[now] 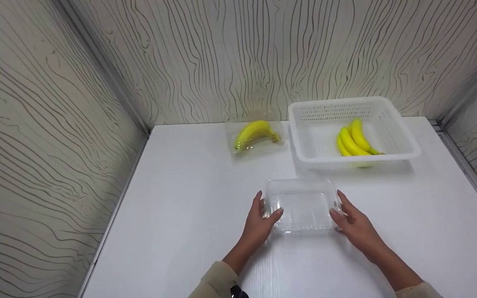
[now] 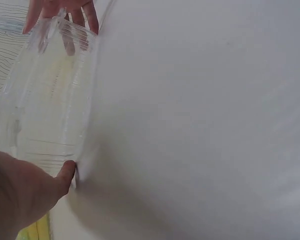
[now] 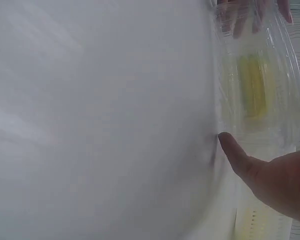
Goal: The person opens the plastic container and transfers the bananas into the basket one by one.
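Note:
A clear plastic box [image 1: 302, 205] lies on the white table [image 1: 172, 215] right in front of me, with nothing in it. My left hand [image 1: 268, 205] grips its left end, thumb over the near corner. At the right end my right hand [image 1: 338, 203] holds it the same way. The left wrist view has the box [image 2: 45, 95] with my left thumb [image 2: 65, 175] pressed against its edge. In the right wrist view my right thumb [image 3: 235, 150] touches the box [image 3: 260, 85] too.
A white slotted basket [image 1: 358, 159] stands at the back right with a bunch of bananas [image 1: 354, 140] in it. To its left, a second clear box with a banana bunch [image 1: 256, 133] inside sits near the back wall. Patterned walls close in three sides.

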Available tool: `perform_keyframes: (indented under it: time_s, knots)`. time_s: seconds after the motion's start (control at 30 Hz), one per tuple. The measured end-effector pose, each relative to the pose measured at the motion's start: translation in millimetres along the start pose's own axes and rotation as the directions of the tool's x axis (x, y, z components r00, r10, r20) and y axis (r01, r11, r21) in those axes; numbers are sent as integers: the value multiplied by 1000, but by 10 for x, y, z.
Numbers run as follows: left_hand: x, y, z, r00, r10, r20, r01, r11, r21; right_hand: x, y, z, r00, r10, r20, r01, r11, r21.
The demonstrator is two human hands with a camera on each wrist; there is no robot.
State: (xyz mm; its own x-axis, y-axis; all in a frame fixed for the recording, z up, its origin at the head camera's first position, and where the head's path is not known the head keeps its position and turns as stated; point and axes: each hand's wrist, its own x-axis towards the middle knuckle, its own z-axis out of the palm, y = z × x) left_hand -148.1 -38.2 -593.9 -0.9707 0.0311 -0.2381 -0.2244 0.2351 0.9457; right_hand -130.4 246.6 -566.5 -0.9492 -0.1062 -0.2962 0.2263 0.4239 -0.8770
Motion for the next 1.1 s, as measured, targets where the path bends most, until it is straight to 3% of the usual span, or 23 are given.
perform_keyframes:
  time_s: [0.27,0.53,0.9,1.1]
  knots:
    - [7,-32,-15,999,47,-6,-47,999,10,22,-5,29,1000,14,-20,-14,1000,5]
    - [22,-49,-78,999,46,-11,-45,998,48,86,14,68,999,33,-3,-32,998,46]
    - [37,-150,-427,996,71,-60,-69,997,30,199,-183,382,999,-46,4,46,995,86]
    - [36,-163,-560,994,37,-99,-41,998,-42,250,-264,564,998,-67,-3,67,995,73]
